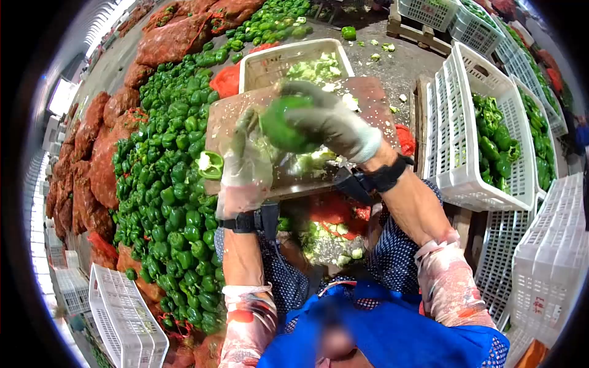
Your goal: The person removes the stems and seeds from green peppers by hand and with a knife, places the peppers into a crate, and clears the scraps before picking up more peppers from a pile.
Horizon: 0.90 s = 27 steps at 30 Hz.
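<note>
In the head view my right hand, in a work glove, is wrapped around a green bell pepper above a wooden board. Just left of the pepper is my gloved left hand, with its fingers pointing up. Motion smears that hand, so I cannot make out its grip or anything in it. Pale pepper cores and seeds lie on the board below my hands. A cut green pepper with its pale core showing sits by the board's left edge.
A large heap of green peppers spreads to the left, with red mesh sacks beyond. Behind the board stands a pale bin holding scraps. White crates with peppers line the right; another white crate stands lower left.
</note>
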Each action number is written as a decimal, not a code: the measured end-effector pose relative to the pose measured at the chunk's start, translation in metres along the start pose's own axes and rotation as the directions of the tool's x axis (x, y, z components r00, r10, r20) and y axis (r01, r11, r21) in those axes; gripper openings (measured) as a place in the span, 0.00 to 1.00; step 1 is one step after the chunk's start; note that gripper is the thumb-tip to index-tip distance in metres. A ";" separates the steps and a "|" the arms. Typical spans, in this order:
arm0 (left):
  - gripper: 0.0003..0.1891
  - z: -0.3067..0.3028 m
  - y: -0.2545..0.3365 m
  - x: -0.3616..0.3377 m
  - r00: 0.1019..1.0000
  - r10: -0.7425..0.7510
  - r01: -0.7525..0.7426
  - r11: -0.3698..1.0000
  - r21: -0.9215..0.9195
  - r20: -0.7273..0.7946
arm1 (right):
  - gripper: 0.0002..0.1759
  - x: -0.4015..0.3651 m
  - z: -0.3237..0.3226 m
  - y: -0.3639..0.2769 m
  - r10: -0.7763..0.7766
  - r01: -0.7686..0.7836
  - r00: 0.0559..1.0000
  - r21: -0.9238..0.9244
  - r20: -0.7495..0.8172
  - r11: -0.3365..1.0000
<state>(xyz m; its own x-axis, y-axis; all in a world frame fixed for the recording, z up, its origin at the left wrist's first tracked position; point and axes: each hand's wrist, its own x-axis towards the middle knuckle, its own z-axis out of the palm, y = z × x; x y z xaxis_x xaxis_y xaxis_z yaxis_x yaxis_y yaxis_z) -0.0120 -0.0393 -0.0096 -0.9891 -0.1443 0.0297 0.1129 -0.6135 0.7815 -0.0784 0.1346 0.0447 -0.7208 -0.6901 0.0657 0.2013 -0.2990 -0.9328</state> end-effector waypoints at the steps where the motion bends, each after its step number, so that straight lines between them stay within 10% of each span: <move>1: 0.47 0.002 0.000 0.006 0.999 0.052 -0.051 0.990 0.129 -0.003 | 0.36 -0.002 0.002 -0.003 -0.153 0.153 0.988 0.174 -0.012 0.973; 2: 0.46 0.003 -0.002 0.001 1.000 -0.016 0.015 0.998 0.058 0.016 | 0.31 -0.003 0.003 -0.002 -0.156 0.153 0.988 0.271 -0.013 0.950; 3: 0.45 0.006 -0.003 -0.005 0.996 -0.082 0.083 0.997 -0.009 0.044 | 0.32 0.007 -0.014 0.017 0.023 -0.023 1.000 -0.059 -0.004 0.998; 5: 0.43 0.009 0.001 0.000 0.993 -0.108 0.109 0.994 -0.023 0.053 | 0.32 0.010 -0.028 0.038 -0.109 -0.061 0.972 -0.666 -0.210 0.744; 6: 0.42 0.002 0.005 0.000 0.998 -0.067 0.067 0.998 0.012 0.002 | 0.33 0.002 -0.024 0.027 0.042 -0.096 0.958 -0.178 -0.284 0.979; 8: 0.37 -0.007 0.017 0.002 0.989 0.060 -0.045 0.993 0.112 -0.136 | 0.25 -0.005 -0.064 0.014 -0.249 0.155 0.930 -0.326 -0.269 0.933; 10: 0.28 -0.027 0.031 0.004 0.981 0.031 -0.023 0.999 0.047 -0.192 | 0.19 -0.026 -0.141 -0.003 -0.149 0.205 0.914 0.113 -0.377 0.972; 12: 0.21 -0.056 0.052 0.000 0.956 0.104 -0.063 0.986 0.157 -0.273 | 0.24 -0.059 -0.163 -0.037 -0.518 0.583 0.534 -0.152 -0.668 0.798; 13: 0.18 -0.067 0.067 -0.006 0.937 0.159 -0.096 0.973 0.208 -0.311 | 0.27 -0.075 -0.177 -0.062 -0.346 0.710 0.409 0.056 -0.844 0.702; 16: 0.19 -0.127 0.101 -0.013 0.805 0.333 -0.214 0.935 0.282 -0.492 | 0.32 -0.135 -0.252 -0.059 -0.372 0.886 0.459 0.448 -0.806 0.122; 17: 0.20 -0.154 0.100 -0.010 0.762 0.365 -0.166 0.909 0.383 -0.535 | 0.33 -0.134 -0.260 -0.053 -0.272 0.908 0.418 0.388 -0.867 0.158; 19: 0.21 -0.207 0.080 0.005 0.755 0.337 0.080 0.805 0.588 -0.563 | 0.31 -0.122 -0.254 -0.048 -0.202 0.745 0.661 0.598 -0.723 0.295; 21: 0.21 -0.162 0.054 0.007 0.848 0.186 0.193 0.764 0.616 -0.496 | 0.22 -0.094 -0.227 -0.042 -0.422 0.585 0.809 0.620 -0.409 0.522; 24: 0.22 -0.170 0.026 0.017 0.854 0.368 0.385 0.027 0.923 -0.367 | 0.15 -0.057 -0.157 -0.037 -0.307 0.444 0.822 0.204 -0.480 0.872; 27: 0.27 -0.170 0.027 0.023 0.905 0.209 0.369 0.049 0.928 -0.371 | 0.20 -0.030 -0.086 -0.016 -0.146 0.085 0.859 -0.143 -0.491 0.986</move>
<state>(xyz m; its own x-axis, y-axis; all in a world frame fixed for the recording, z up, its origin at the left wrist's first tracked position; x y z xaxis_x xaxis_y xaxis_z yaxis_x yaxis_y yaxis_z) -0.0157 -0.1913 -0.0943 -0.8364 -0.5466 -0.0409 -0.4472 0.6373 0.6276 -0.1172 0.2164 0.0269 -0.9741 -0.2252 0.0184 0.0417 -0.2592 -0.9649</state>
